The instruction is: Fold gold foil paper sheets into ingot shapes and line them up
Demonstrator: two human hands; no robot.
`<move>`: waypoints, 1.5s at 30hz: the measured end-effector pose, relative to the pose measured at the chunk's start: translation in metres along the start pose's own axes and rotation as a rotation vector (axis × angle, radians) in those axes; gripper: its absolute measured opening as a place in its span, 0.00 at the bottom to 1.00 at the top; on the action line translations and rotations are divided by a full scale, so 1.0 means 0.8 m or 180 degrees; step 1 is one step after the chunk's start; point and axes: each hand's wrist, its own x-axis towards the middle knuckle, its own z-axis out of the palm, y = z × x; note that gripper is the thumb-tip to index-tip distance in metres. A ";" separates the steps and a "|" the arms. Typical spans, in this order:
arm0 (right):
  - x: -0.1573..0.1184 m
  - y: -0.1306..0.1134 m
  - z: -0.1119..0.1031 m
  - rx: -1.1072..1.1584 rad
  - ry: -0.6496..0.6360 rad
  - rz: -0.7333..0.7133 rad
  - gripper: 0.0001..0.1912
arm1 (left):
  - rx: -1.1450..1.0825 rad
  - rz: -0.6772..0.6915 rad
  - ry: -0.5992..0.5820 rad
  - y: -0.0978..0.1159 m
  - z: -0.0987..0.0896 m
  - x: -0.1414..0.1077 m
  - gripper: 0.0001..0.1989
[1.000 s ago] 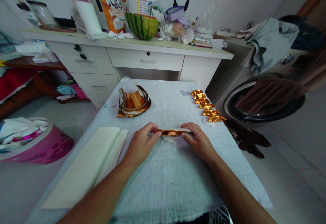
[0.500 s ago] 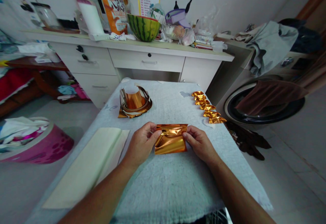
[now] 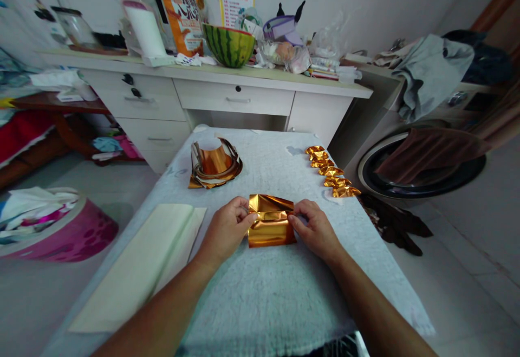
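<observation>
A sheet of shiny gold foil paper (image 3: pixel 271 232) is stretched between my two hands, just above or on the cloth-covered table. My left hand (image 3: pixel 229 224) pinches its left edge between thumb and fingers. On the opposite edge, my right hand (image 3: pixel 314 227) grips it the same way, thumb on top. A crease runs across the sheet's middle between the thumbs. Folded gold foil pieces (image 3: pixel 330 171) lie in an overlapping row at the table's right edge. Beyond my left hand sits a curled stack of gold foil sheets (image 3: pixel 215 164).
A folded cream paper stack (image 3: pixel 138 265) lies left on the table (image 3: pixel 264 303). Behind stands a white cabinet (image 3: pixel 235 99) bearing a cut watermelon (image 3: pixel 229 48). A washing machine (image 3: pixel 406 162) is at right, a pink basket (image 3: pixel 81 232) of cloths at left.
The foil's far part has been tilted up and spread, and the middle crease shows more plainly. My right hand has shifted slightly left; both hands keep their hold.
</observation>
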 end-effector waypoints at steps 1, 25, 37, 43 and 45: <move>0.000 0.001 0.000 -0.0116 0.0004 -0.0038 0.03 | 0.0082 0.0006 0.0014 0.000 0.000 0.000 0.07; 0.002 0.008 0.001 -0.0194 -0.0152 0.0046 0.06 | 0.0906 0.0271 0.0284 -0.008 0.003 0.000 0.15; 0.004 0.009 0.001 -0.0131 -0.0083 0.0026 0.05 | 0.0836 0.0247 0.0348 -0.007 0.003 0.001 0.09; 0.004 0.008 0.003 -0.0139 -0.0045 0.0077 0.04 | 0.0755 0.0296 0.0319 -0.006 0.000 0.000 0.04; 0.004 0.007 0.003 -0.0135 -0.0048 0.0126 0.04 | 0.0787 0.0322 0.0290 -0.007 0.000 0.000 0.03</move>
